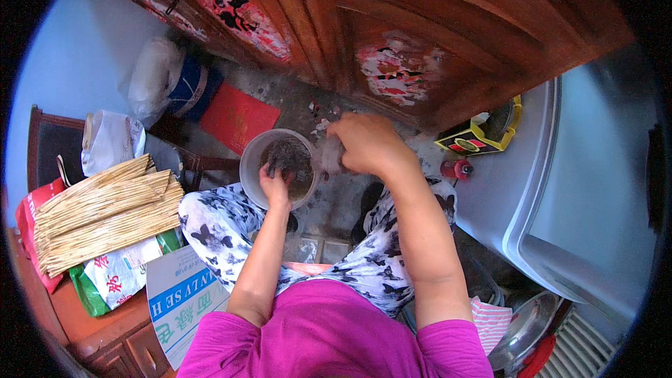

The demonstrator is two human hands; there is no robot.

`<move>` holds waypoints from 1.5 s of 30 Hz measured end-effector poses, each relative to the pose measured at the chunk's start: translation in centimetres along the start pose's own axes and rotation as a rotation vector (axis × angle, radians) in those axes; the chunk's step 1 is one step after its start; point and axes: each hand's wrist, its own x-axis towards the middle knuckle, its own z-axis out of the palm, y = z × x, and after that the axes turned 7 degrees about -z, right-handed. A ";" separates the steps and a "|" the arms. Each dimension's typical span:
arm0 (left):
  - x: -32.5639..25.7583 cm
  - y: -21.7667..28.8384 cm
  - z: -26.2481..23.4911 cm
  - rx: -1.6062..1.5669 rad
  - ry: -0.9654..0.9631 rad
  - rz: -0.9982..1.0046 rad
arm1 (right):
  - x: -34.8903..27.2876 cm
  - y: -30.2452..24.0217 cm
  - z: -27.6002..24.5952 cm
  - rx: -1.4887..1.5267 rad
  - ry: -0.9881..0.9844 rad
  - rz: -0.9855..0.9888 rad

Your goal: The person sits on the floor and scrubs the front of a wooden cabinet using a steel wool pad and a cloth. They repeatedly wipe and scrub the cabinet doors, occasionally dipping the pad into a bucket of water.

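A round whitish plastic bucket (246, 176) stands on the floor between my knees. My left hand (275, 187) reaches over its near rim, fingers curled against a dark grey, fuzzy-looking clump (290, 159) inside; whether this is cloth or fibre I cannot make out. Just right of the bucket and a little higher, my right hand (365, 143) is closed, knuckles up. A pale, see-through blurred shape (327, 155) shows at its fingers, beside the rim; its kind is unclear, and my palm hides the grip.
Brown wooden doors (322, 21) with torn red-and-white paper rise ahead. A red sheet (239, 117) lies beyond the bucket. Bundled thin straw-coloured sticks (105, 213) rest at left above a white-and-blue carton (183, 301). At right are a black-yellow box (483, 126) and a grey-white panel (521, 189).
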 end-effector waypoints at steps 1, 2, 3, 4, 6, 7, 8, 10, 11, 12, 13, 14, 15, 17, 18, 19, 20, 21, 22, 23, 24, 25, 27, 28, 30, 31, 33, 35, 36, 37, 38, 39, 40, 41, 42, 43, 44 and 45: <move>-1.4 1.6 2.0 -0.016 -0.100 0.070 | -0.4 -0.1 0.1 -0.015 -0.040 0.019; -3.0 3.7 4.8 -0.041 -0.179 0.097 | -0.8 0.0 0.5 -0.030 -0.082 0.041; -4.5 6.0 7.8 -0.068 -0.252 0.123 | -1.0 0.2 1.0 -0.044 -0.127 0.058; -5.5 8.0 10.9 -0.058 -0.333 0.277 | -0.8 0.6 2.0 -0.066 -0.165 0.036; -8.4 12.4 17.2 0.001 -0.474 0.543 | -0.5 1.7 3.7 0.050 -0.143 0.094; -9.6 14.4 19.8 0.047 -0.527 0.665 | -0.2 2.5 4.6 0.105 -0.132 0.115; -9.0 15.2 22.6 0.124 -0.446 0.860 | 0.4 5.0 6.9 0.281 0.108 -0.006; -9.2 14.8 26.9 0.241 -0.346 1.017 | 2.3 8.9 10.6 0.819 0.302 0.306; -9.6 14.8 27.7 0.288 -0.311 0.985 | 2.8 8.6 10.0 1.090 0.396 0.449; -10.3 14.3 27.2 0.284 -0.249 1.107 | 2.4 8.2 9.7 1.241 0.511 0.455; -10.2 13.9 27.3 0.287 -0.272 1.108 | 2.7 8.2 9.3 1.286 0.571 0.501; -9.7 13.4 27.0 0.292 -0.284 1.110 | 3.4 8.1 9.2 1.331 0.620 0.542; -9.2 13.0 26.9 0.297 -0.295 1.111 | 4.2 8.0 8.9 1.376 0.668 0.582; -9.5 12.7 26.7 0.361 -0.310 1.090 | 5.9 8.1 9.1 1.556 0.802 0.704; -9.2 12.4 26.5 0.388 -0.333 1.053 | 6.0 8.6 8.9 1.653 0.788 0.727; -9.5 12.5 26.3 0.409 -0.353 1.014 | 6.0 8.8 8.1 1.745 0.769 0.749; -9.9 12.2 25.8 0.487 -0.370 0.973 | 6.0 9.0 7.9 1.790 0.809 0.704; -10.2 12.2 25.8 0.409 -0.340 0.998 | 5.9 9.3 7.8 1.835 0.849 0.659; -11.2 12.8 26.5 0.328 -0.325 1.025 | 5.8 10.3 7.6 1.879 0.911 0.631; -11.7 12.9 26.7 0.252 -0.309 1.042 | 5.8 11.4 7.9 1.920 0.964 0.605; -11.4 13.0 27.4 0.255 -0.340 1.074 | 6.0 12.5 8.0 1.959 1.026 0.600; -10.9 11.8 27.5 0.317 -0.338 1.084 | 5.7 13.4 8.5 1.994 1.084 0.607; -8.3 9.5 26.5 0.443 -0.274 1.124 | 5.2 11.2 7.3 2.003 1.100 0.704; -8.1 9.2 25.9 0.494 -0.242 1.156 | 4.7 10.8 6.6 2.006 1.134 0.749; -7.3 9.2 26.1 0.312 -0.305 1.054 | 4.7 11.3 6.8 2.005 1.137 0.735; -7.8 9.9 26.4 0.226 -0.349 0.997 | 4.6 11.8 7.0 2.007 1.154 0.735; -10.2 11.7 26.6 0.248 -0.332 1.047 | 4.1 12.4 7.1 2.089 1.138 0.619; -9.6 11.8 26.9 0.257 -0.315 1.162 | 4.3 12.3 7.3 2.131 1.118 0.578; -8.2 9.6 26.2 0.343 -0.281 1.091 | 4.6 12.0 7.7 2.131 1.126 0.600; -7.7 9.6 26.3 0.339 -0.296 1.078 | 5.1 12.0 7.3 2.130 1.150 0.604; -7.4 9.4 25.7 0.341 -0.313 1.052 | 5.2 11.1 6.9 2.124 1.159 0.673; -7.1 9.2 25.7 0.343 -0.330 1.025 | 5.4 11.1 6.4 2.132 1.111 0.612; -9.2 10.9 26.8 0.251 -0.323 1.080 | 5.2 11.8 6.6 2.139 1.084 0.569; -9.9 11.4 26.9 0.266 -0.337 1.120 | 4.8 11.6 7.4 2.149 1.031 0.547; -10.1 11.8 26.4 0.284 -0.327 1.164 | 4.3 10.1 6.8 2.114 1.013 0.567; -10.0 12.4 26.6 0.284 -0.333 1.229 | 4.3 9.8 7.1 2.143 1.032 0.589; -8.7 11.3 26.2 0.404 -0.304 1.266 | 4.6 9.5 6.9 2.174 1.053 0.592; -7.2 10.5 25.8 0.420 -0.326 1.220 | 5.0 9.1 6.8 2.204 1.073 0.594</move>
